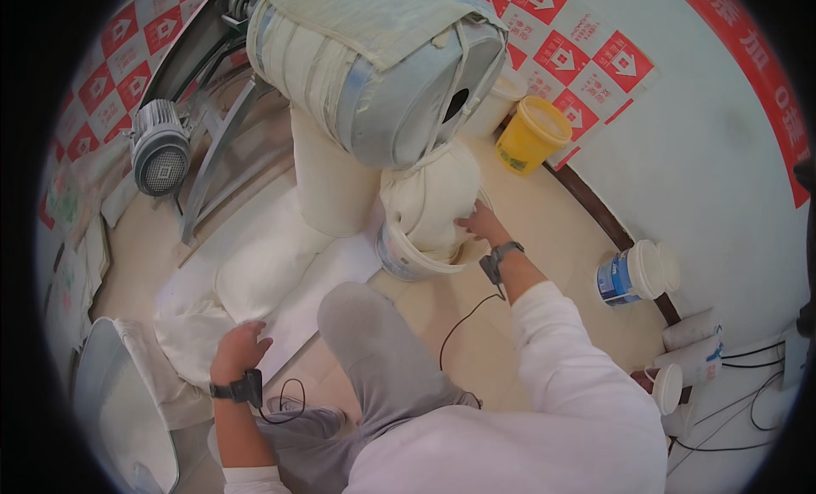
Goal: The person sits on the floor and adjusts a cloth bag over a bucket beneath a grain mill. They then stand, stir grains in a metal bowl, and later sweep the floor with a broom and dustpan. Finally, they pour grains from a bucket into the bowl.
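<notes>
My right hand (pixel 486 225) reaches over the rim of a white bucket (pixel 410 262), its fingers stretched out and touching the side of a pale cloth sleeve (pixel 432 196). That sleeve hangs from a blue-grey metal drum (pixel 382 111) down into the bucket. My left hand (pixel 242 350) is low on the left, its fingers loosely bent and apart, with nothing seen in them. Beside it lies a full-looking white cloth tube (pixel 263 273), which runs up to the underside of the drum. Whatever is inside the bucket is mostly hidden by the sleeve.
A yellow bucket (pixel 533 135) stands by the wall behind the white one. Farther right are a blue-and-white tub (pixel 625 277) and loose black cables (pixel 752 365). An electric motor (pixel 161 154) and metal frame (pixel 223 150) stand left. A metal chute (pixel 127 409) sits lower left.
</notes>
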`<move>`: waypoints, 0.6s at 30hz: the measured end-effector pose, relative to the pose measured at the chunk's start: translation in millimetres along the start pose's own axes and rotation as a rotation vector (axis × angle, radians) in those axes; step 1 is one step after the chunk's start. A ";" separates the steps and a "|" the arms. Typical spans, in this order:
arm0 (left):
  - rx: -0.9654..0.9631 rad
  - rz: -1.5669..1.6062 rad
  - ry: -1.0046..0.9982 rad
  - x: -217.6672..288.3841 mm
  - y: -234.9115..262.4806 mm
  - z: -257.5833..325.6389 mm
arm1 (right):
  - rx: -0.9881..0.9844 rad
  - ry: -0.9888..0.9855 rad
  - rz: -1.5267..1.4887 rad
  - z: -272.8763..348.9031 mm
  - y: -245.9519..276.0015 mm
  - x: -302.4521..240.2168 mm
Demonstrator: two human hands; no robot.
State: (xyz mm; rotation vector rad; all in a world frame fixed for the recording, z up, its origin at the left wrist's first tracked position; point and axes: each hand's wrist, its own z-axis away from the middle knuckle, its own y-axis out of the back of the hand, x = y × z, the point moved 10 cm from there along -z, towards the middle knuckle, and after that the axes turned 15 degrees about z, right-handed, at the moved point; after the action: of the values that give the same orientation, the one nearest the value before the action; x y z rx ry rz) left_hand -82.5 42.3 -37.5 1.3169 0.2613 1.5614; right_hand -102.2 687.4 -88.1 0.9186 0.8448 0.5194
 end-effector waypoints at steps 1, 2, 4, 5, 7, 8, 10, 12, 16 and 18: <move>0.000 -0.001 0.006 1.4 0.2 0.8 | -0.015 -0.009 -0.109 -12.0 -7.8 -0.3; 0.006 0.001 0.008 3.0 1.2 0.0 | -0.016 -0.075 -0.181 -22.5 -10.2 5.7; 0.021 0.021 -0.002 8.2 -0.3 -9.3 | 0.041 -0.005 -0.283 -42.7 5.6 -6.3; 0.021 0.025 0.003 7.2 0.5 -8.5 | 0.061 -0.006 -0.322 -43.9 5.9 -10.5; -0.008 0.010 0.044 -0.4 -0.7 7.0 | 0.116 0.011 -0.529 -29.1 -1.1 -13.3; -0.006 0.009 0.044 0.8 -0.9 4.4 | 0.156 0.066 -0.657 -28.4 9.2 -19.7; -0.006 0.015 0.034 4.4 -1.5 -3.0 | 0.199 0.046 -0.539 -29.4 25.8 -20.9; -0.009 0.013 0.026 7.8 -2.1 -8.0 | 0.231 0.089 -0.572 -25.9 32.8 -21.4; -0.030 0.004 0.017 11.3 -8.7 -18.1 | 0.145 0.165 -0.681 -19.5 26.7 -17.8; -0.041 0.003 0.004 11.4 -13.4 -25.5 | 0.042 0.166 -0.474 -15.9 20.1 -10.3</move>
State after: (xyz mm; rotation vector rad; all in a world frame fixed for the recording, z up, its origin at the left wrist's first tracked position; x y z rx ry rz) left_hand -94.6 68.1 -49.7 1.2829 0.2285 1.5644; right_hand -121.9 698.1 -72.1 0.6864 1.1868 0.1665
